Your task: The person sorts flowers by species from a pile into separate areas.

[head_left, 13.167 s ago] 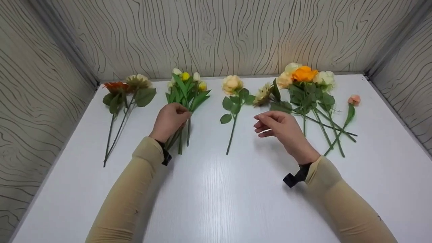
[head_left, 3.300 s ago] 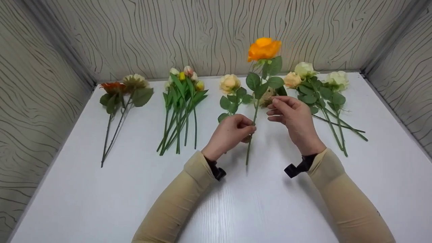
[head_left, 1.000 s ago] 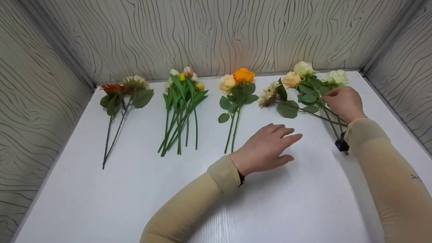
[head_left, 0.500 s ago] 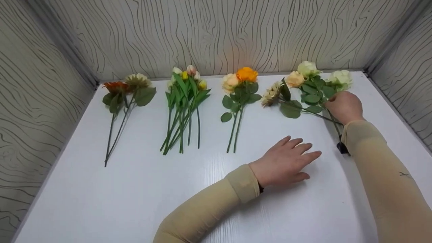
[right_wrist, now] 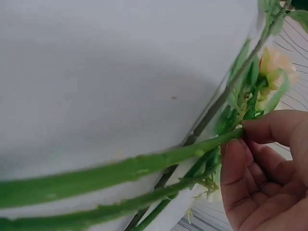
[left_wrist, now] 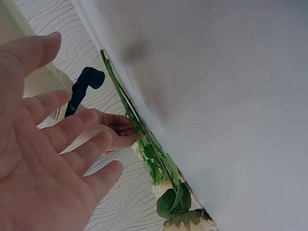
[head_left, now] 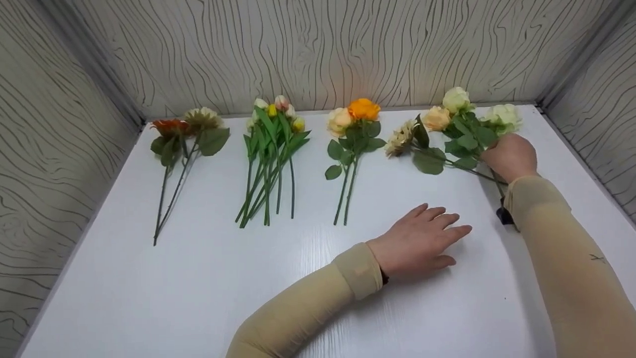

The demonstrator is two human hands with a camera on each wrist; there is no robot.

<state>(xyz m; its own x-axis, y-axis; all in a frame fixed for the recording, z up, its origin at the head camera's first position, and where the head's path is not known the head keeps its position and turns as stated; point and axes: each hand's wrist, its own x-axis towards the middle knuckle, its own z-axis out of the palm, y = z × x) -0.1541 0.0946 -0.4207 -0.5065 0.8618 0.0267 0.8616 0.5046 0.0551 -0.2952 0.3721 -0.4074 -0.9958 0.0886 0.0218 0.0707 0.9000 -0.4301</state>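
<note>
Thumb and forefinger of my right hand [head_left: 513,155] pinch a green rose stem [right_wrist: 163,161] at the right of the table, just below its leaves. The stem leads up toward a pale green-white rose [head_left: 457,99], whose head stands slightly raised. Beside it lie a peach rose [head_left: 437,118] and another pale rose [head_left: 504,117]. A cream daisy-like flower [head_left: 400,138] with a long dark stem crosses under them. My left hand [head_left: 420,242] is held over the white table with its fingers spread, holding nothing; its palm shows in the left wrist view.
Along the back of the table [head_left: 198,288] lie a peach rose [head_left: 339,122] with an orange rose [head_left: 364,108], a bunch of tulips [head_left: 272,144], and a rust-coloured flower [head_left: 170,127] beside a cream one [head_left: 203,118]. A wood-patterned wall [head_left: 318,49] stands right behind them.
The orange rose went from the right group to beside the peach rose, and the pink tulip joined the tulips. The right hand took a rose stem, lifting its head slightly; the left hand drew back.
</note>
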